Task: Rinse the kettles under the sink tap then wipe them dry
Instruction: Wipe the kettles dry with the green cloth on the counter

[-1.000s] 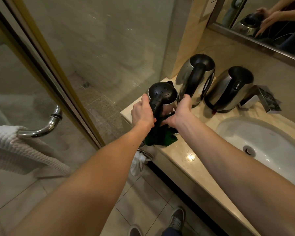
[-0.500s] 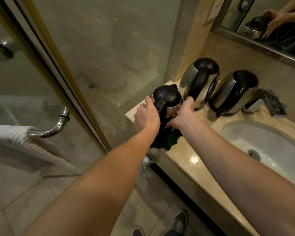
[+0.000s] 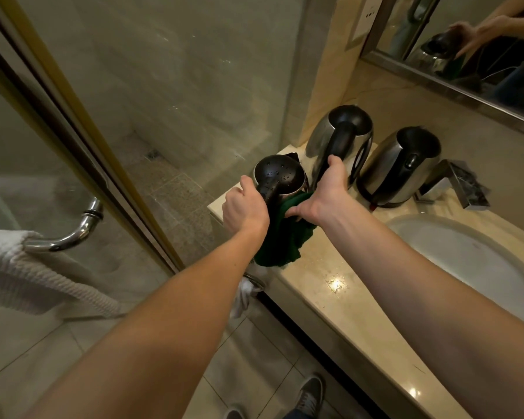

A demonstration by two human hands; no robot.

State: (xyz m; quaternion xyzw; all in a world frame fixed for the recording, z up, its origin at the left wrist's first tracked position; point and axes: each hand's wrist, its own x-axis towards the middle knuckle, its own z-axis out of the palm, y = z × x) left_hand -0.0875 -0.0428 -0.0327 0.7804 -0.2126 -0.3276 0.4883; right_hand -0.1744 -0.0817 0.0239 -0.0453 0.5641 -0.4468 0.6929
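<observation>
White towel (image 3: 28, 267) — chrome handle (image 3: 82, 225) — mirror (image 3: 436, 31)

Bathroom. Left: glass shower door (image 3: 179, 86) in gold-coloured frame, curved chrome handle (image 3: 76, 229) with white towel (image 3: 22, 261) draped over it. Behind glass, speckled shower floor with small square drain (image 3: 153, 154). Right: polished beige stone counter (image 3: 330, 297), oval white basin (image 3: 481, 261) sunk into it, angular chrome tap (image 3: 460, 186) at far edge. Framed mirror (image 3: 436, 31) on far wall above counter, wall socket (image 3: 368, 16) just left of it. Pale floor tiles (image 3: 22, 352) near, below counter. Water drops on glass and counter.
</observation>
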